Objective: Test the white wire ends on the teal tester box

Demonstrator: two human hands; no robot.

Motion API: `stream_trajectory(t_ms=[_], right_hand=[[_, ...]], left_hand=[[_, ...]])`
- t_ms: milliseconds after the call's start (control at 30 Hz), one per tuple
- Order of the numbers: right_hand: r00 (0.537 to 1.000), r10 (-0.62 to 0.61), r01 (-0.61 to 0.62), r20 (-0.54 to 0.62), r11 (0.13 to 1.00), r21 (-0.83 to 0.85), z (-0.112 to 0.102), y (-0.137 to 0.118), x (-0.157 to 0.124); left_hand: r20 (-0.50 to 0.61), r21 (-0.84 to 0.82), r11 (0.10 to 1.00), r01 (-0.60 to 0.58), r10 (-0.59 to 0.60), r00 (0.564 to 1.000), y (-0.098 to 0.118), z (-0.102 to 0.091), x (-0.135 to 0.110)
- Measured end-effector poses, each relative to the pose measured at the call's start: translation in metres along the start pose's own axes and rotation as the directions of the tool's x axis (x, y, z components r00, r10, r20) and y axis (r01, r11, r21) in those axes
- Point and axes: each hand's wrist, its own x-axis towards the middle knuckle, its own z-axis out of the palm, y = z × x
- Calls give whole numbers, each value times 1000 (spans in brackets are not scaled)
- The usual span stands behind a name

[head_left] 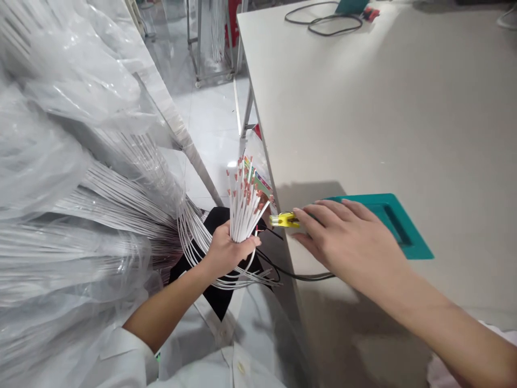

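My left hand [226,252] is closed around a bundle of thin white cables [242,202] whose red-tipped ends fan upward beside the table edge. The cables trail down and left into clear plastic wrapping [72,161]. My right hand [343,237] lies on the table with its fingers stretched out flat, fingertips touching a small yellow connector [285,219] at the table's edge. A black wire [291,274] runs from near the connector under my right hand. The hand partly covers a teal tray [399,226].
The grey table [383,108] fills the right side. A coiled black cable [323,21] lies at its far end. A metal rack on wheels [210,48] stands on the white floor behind. More plastic-wrapped cable bundles fill the left.
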Motion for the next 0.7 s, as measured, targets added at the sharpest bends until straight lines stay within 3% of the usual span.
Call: stream_trajectory(t_ms=[100,233,467,700], right_hand=[[988,-10,18,155,998,-52,1,4,6],[969,-40,59,242,996,-71,1,4,13],[972,-97,94,214,995,27,11,11,19],[982,-117,114,150,993,29,16,15,18]], left_hand=[[3,-18,1000,-1,1,1000,4,7,6],[22,-36,999,-2,3,1000,4,12,13],[37,-108,994,5,-1,999,0,13,21],[19,17,1000,-11,11,1000,6,20,22]])
